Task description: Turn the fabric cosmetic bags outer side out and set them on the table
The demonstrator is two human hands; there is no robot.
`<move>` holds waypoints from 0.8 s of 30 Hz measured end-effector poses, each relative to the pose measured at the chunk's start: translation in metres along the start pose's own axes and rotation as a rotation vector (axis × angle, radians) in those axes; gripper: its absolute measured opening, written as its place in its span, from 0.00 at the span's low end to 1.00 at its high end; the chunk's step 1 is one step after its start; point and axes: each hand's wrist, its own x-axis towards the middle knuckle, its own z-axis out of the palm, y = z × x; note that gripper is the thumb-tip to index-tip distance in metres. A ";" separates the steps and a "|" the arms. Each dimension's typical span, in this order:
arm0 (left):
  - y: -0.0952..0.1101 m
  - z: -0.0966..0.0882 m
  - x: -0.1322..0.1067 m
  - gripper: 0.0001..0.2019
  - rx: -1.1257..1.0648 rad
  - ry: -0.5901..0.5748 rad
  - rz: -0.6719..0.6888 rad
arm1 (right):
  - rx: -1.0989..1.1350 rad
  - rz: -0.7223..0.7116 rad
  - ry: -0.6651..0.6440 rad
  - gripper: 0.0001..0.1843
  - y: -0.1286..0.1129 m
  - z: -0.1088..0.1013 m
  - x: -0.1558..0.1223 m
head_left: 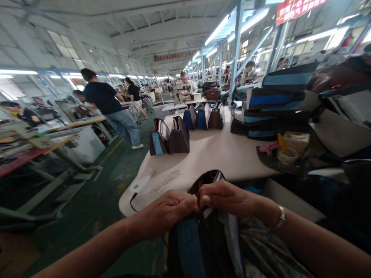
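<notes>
A black bag (208, 239) with a light-blue panel and a pale lining hangs below my hands, near the front edge of the table. My left hand (171, 212) pinches its upper edge from the left. Right beside it, my right hand (232, 199) grips the same edge with curled fingers, and a metal bracelet circles that wrist. The bag's brown-black rim (207, 177) arches up behind my fingers. What exactly lies between the fingertips is hidden.
Several similar bags (179, 137) stand upright on the pale table (214, 154). At right are a pile of blue-and-black pieces (272, 100) and a pot (288, 155) with a yellow-handled tool. A white device (142, 181) lies at left. A person (104, 96) stands beyond the aisle.
</notes>
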 end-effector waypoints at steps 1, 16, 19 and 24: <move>0.001 -0.001 0.000 0.24 -0.015 -0.018 -0.035 | -0.001 0.015 0.013 0.21 0.000 0.000 -0.001; 0.004 0.003 -0.013 0.17 0.085 0.036 -0.074 | -1.041 -0.414 0.213 0.13 -0.017 0.020 -0.007; 0.003 0.003 -0.014 0.18 0.109 0.039 -0.056 | -1.034 -0.401 0.175 0.13 -0.019 0.021 -0.005; 0.007 0.001 -0.013 0.19 0.129 0.012 -0.049 | -1.013 -0.312 0.074 0.09 -0.016 0.020 -0.003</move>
